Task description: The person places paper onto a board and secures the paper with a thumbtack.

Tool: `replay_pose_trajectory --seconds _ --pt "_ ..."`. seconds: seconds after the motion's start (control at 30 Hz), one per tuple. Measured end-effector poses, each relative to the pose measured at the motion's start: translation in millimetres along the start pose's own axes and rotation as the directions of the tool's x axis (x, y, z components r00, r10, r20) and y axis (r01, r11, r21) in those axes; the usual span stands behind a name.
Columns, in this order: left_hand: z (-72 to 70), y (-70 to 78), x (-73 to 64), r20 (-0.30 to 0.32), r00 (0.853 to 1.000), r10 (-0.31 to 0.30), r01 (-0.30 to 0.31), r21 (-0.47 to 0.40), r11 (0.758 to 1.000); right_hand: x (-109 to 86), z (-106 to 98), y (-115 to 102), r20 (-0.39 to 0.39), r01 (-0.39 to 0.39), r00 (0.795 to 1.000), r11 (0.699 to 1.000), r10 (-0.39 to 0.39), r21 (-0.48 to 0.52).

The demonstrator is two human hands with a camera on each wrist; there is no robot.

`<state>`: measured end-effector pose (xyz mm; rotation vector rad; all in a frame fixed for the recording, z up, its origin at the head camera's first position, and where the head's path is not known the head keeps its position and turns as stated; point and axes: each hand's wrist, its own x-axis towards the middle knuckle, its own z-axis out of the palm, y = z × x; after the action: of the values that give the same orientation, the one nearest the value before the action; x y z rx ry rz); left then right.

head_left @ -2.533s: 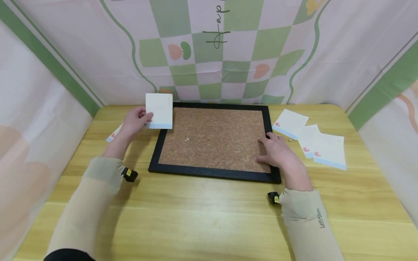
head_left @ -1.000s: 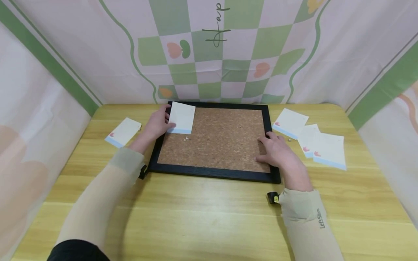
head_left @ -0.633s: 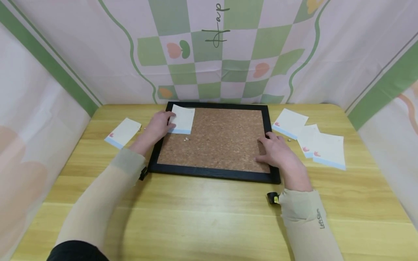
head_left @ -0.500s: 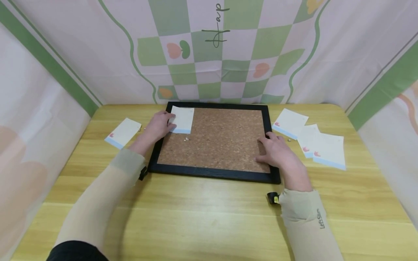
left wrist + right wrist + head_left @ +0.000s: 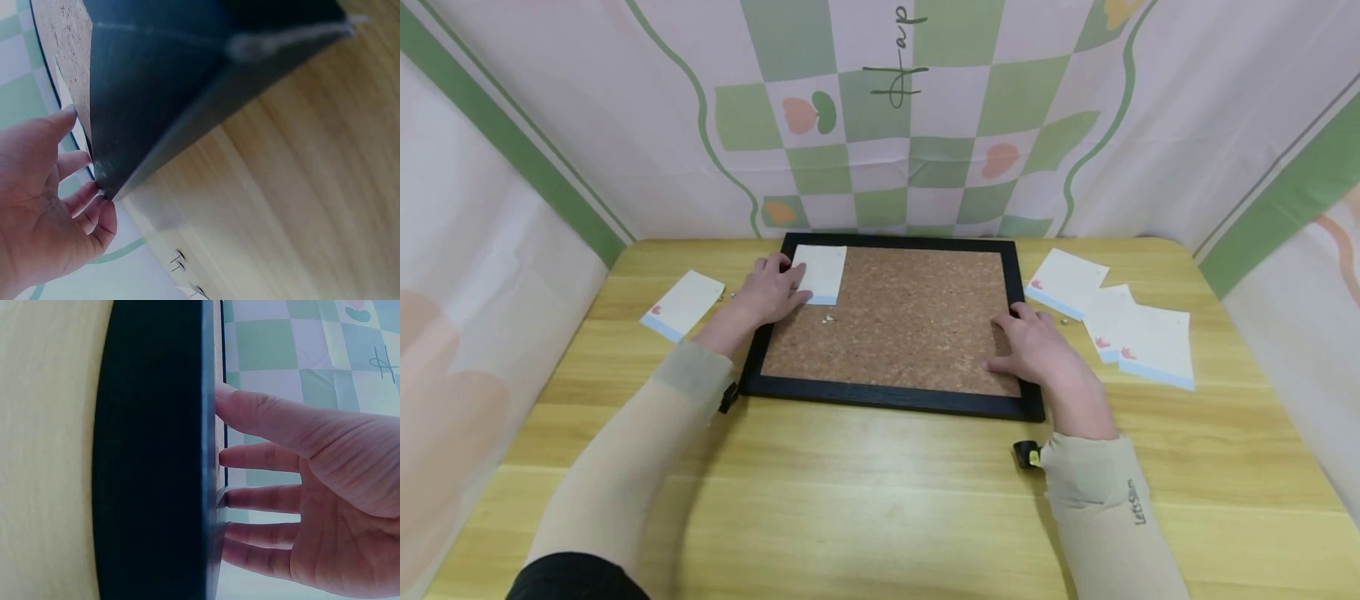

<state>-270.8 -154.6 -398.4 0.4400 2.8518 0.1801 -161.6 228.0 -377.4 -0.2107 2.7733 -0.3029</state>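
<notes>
A black-framed cork board [image 5: 895, 321] lies flat on the wooden table. My left hand [image 5: 772, 287] presses a white card with a blue bottom strip [image 5: 822, 273] onto the board's far left corner, thumb on the card's left edge. The left wrist view shows that hand [image 5: 44, 206] with relaxed fingers beside the black frame [image 5: 156, 94]. My right hand [image 5: 1033, 343] rests flat on the board's near right corner, holding nothing. In the right wrist view its fingers [image 5: 262, 500] lie straight against the frame [image 5: 150, 456]. A few small pins [image 5: 829, 317] lie on the cork just below the card.
One more card [image 5: 683, 303] lies on the table left of the board, with pins [image 5: 722, 292] beside it. Three overlapping cards [image 5: 1108, 321] lie to the right of the board. Patterned cloth walls [image 5: 880, 125] close in the back and sides.
My left hand carried the card from left of the board to its far left corner and laid it flat on the cork. The right hand has stayed in place.
</notes>
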Motion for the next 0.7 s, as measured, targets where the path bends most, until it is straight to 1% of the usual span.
replay_pose_trajectory --seconds 0.17,0.5,0.7 --pt "0.0 0.1 0.4 0.015 1.0 -0.013 0.013 -0.011 1.0 0.2 -0.2 0.4 -0.003 0.004 1.0 1.0 -0.004 -0.008" --pt "3.1 0.3 3.6 0.026 1.0 -0.013 0.012 0.023 1.0 0.0 -1.0 -0.3 0.008 -0.007 1.0 1.0 0.007 -0.001" --pt "1.2 0.7 3.5 0.042 0.999 -0.019 0.018 0.018 1.0 -0.1 -1.2 -0.5 0.008 -0.007 1.0 1.0 0.007 0.001"
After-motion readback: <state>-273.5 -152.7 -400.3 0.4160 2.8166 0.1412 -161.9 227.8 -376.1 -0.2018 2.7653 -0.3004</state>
